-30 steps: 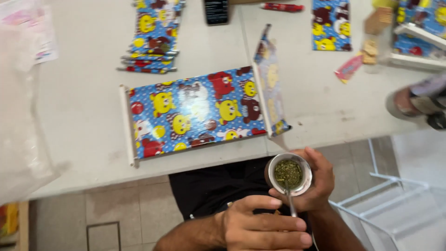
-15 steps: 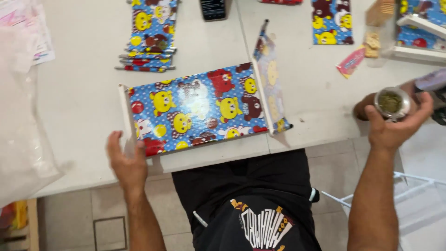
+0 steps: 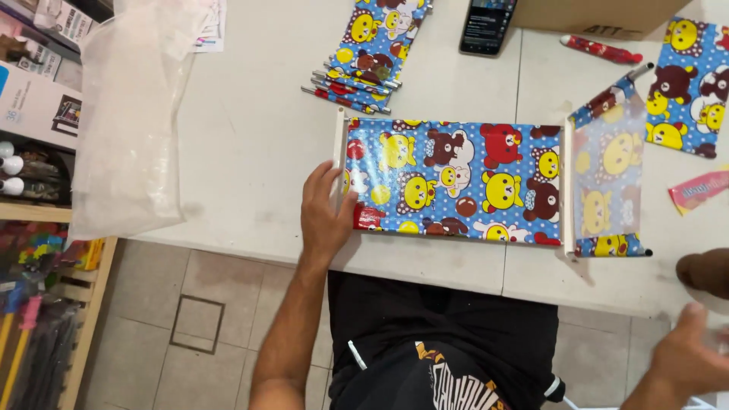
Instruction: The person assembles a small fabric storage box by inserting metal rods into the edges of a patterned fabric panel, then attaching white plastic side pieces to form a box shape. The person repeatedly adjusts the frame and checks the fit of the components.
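1. The cartoon-print sheet [image 3: 456, 182], blue with yellow and brown bear figures, lies flat on the white table [image 3: 250, 137] close to its near edge, roughly at the middle of that edge. A white rod [image 3: 339, 163] runs along the sheet's left end and a second white rod [image 3: 568, 190] along its right end, where a further printed flap [image 3: 607, 182] stands partly raised and glossy.
2. The left hand [image 3: 325, 212] lies palm down, fingers loosely spread, on the sheet's left end, with fingertips over the left rod and the heel of the hand at the table's near edge. It presses rather than pinches.
3. The right hand [image 3: 687, 361] is off the table past its near right corner, blurred, fingers open and holding nothing that shows.
4. Judged from this, the step in hand is holding the left end flat and steady; the next move would call for the right hand to come back to the raised flap while the left keeps the rod from sliding.
5. Further out: a stack of like printed pieces [image 3: 372, 45] toward the far edge, a dark phone [image 3: 486, 26] beside it, a red pen [image 3: 600, 50], and a clear plastic bag [image 3: 137, 114] over the left edge.
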